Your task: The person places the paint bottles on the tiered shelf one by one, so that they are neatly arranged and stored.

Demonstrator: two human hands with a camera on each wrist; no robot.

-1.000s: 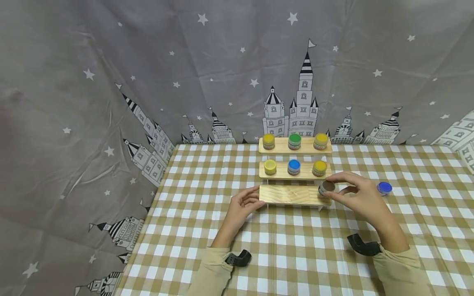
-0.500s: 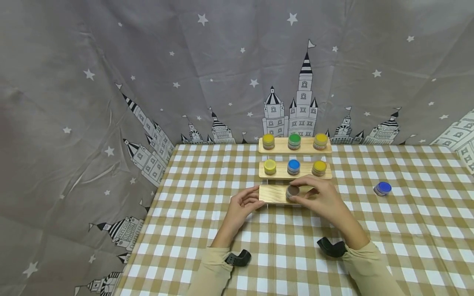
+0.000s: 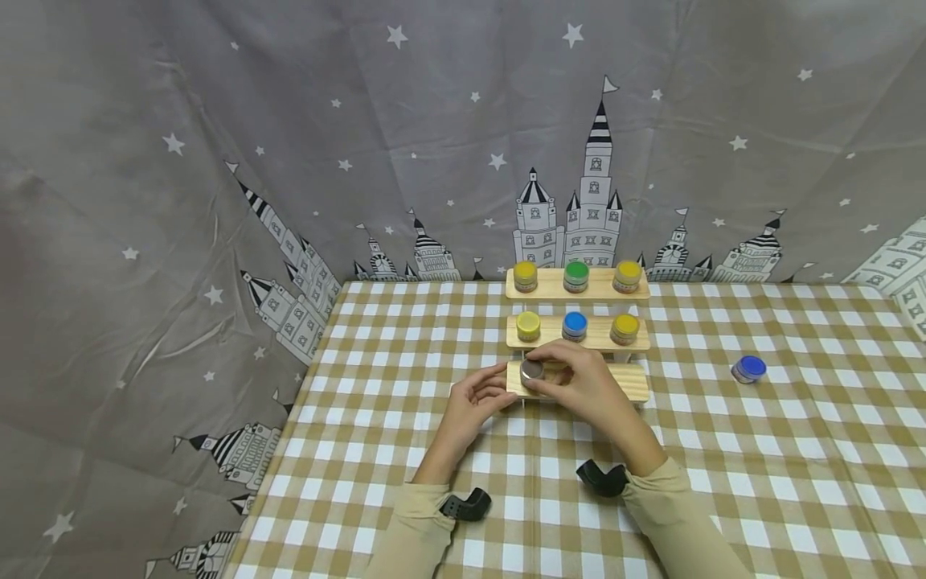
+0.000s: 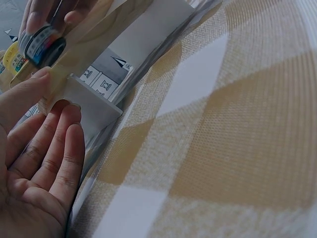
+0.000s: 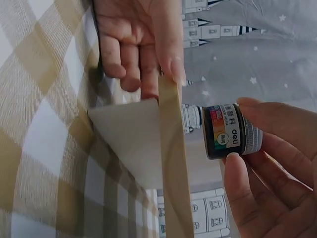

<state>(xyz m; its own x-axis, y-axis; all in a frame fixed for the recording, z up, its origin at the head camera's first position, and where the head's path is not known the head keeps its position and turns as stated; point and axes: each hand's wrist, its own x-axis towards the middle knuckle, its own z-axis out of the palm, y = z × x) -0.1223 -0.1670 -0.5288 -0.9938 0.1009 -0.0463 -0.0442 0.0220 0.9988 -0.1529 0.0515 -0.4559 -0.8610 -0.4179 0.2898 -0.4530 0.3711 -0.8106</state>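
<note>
In the head view my right hand [image 3: 584,383] pinches a small paint jar [image 3: 531,370] with a dark grey-brown lid, over the left end of the wooden display rack's lowest step [image 3: 628,383]. The right wrist view shows the labelled jar [image 5: 225,131] held between thumb and fingers, with a gap between it and the step's board [image 5: 176,163]. My left hand [image 3: 472,404] grips that step's left end, thumb on top and fingers below, as the left wrist view confirms. Yellow, blue and green-lidded jars, among them a blue one [image 3: 575,326], stand on the two upper steps.
A paint jar with a dark blue lid [image 3: 748,369] stands on the checkered tablecloth [image 3: 723,418] right of the rack. Behind the table hangs a grey curtain [image 3: 434,121] printed with castles and stars.
My right hand has carried the dark-lidded jar leftward along the lowest step, from its right end to its left end. The left hand has kept its grip on the step.
</note>
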